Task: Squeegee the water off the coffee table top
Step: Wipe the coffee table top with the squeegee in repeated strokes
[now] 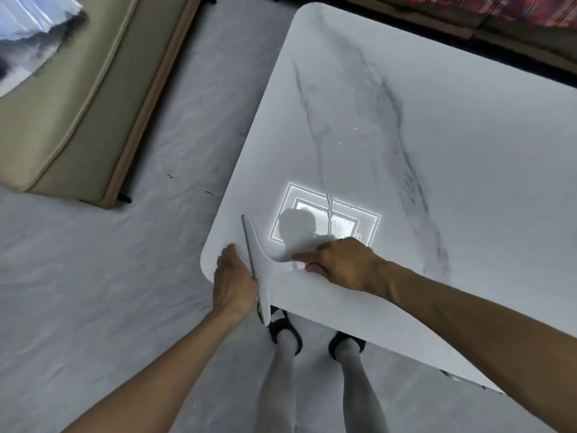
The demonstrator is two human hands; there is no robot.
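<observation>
Gripping squeegee (262, 270) handle, right hand (340, 264), blade running near-to-far, left hand (234, 282) seemingly flat against it

A white squeegee (260, 260) lies at the near-left corner of the white, grey-veined coffee table (437, 151).

Home living room: sofa (71, 98), marble coffee table (437, 151).

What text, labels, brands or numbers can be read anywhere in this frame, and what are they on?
None can be read.
Squeegee: no brand or label shows.
Table: only grey veining and a reflected ceiling light, no print.
Sofa and patterned fabric: no lettering visible.
Sandals: no logo legible.
</observation>
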